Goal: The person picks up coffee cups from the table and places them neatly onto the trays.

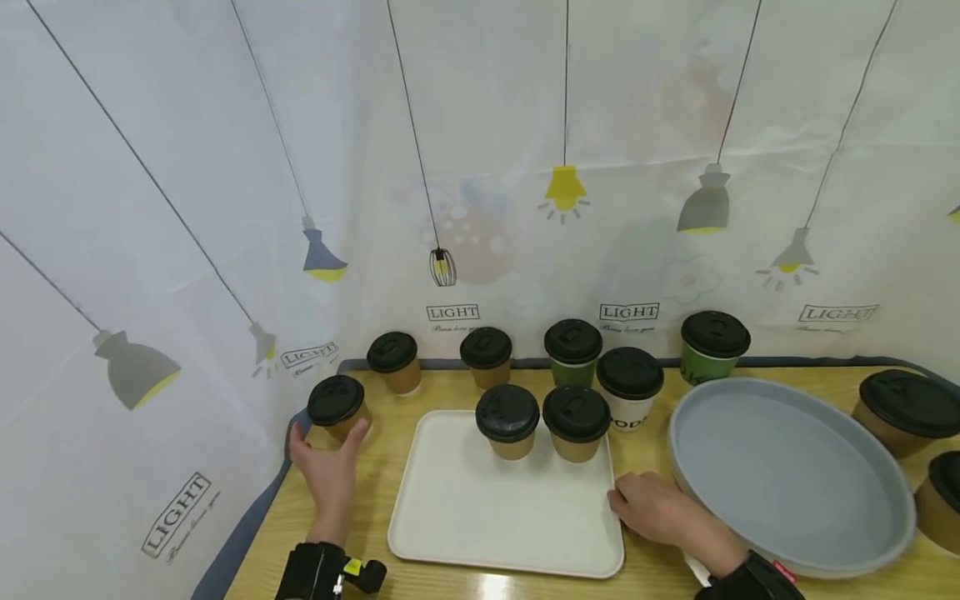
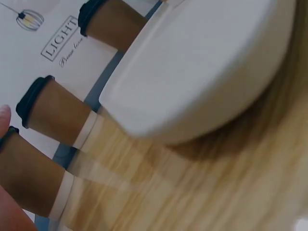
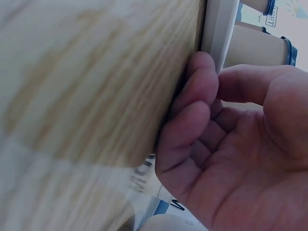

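Note:
At the far left of the head view, my left hand (image 1: 328, 475) has its thumb and fingers around a brown paper coffee cup (image 1: 337, 402) with a black lid. That cup (image 2: 31, 175) appears upright at the lower left of the left wrist view. My right hand (image 1: 660, 512) grips the right edge of a cream rectangular tray (image 1: 480, 517). In the right wrist view, curled fingers (image 3: 185, 130) lie at the underside of the tray's rim (image 3: 221, 36), with the thumb opposite. Two lidded brown cups, a left one (image 1: 507, 417) and a right one (image 1: 577, 417), stand at the tray's back right.
Along the back stand two brown cups (image 1: 395, 358) (image 1: 486, 354), two green cups (image 1: 573, 346) (image 1: 712, 342) and a white cup (image 1: 630, 383). A large round grey tray (image 1: 787, 475) lies right of my right hand. More brown cups (image 1: 907, 408) stand beyond it. A printed curtain (image 1: 525, 250) borders the table.

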